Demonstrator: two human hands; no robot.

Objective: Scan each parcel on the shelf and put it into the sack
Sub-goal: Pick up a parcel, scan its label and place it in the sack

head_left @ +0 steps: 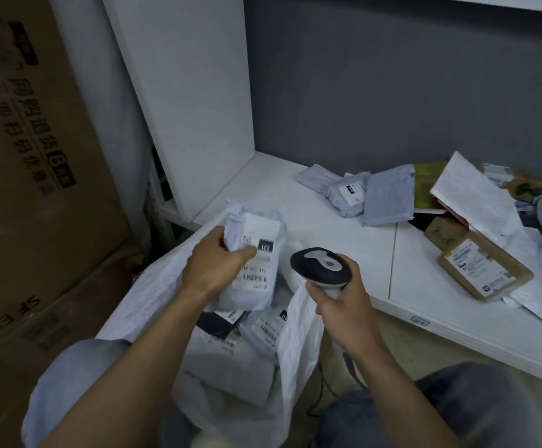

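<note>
My left hand clamps the white mailer parcel, thumb on its label, directly above the open sack. My right hand, fingers wrapped around the barcode scanner, is just beside it, on its right.

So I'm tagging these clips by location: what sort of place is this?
Probably a courier parcel station or sorting room: labelled parcels lie heaped on a white shelf, the right hand holds a barcode scanner, and courier-printed cartons stand beside the open sack.
</note>
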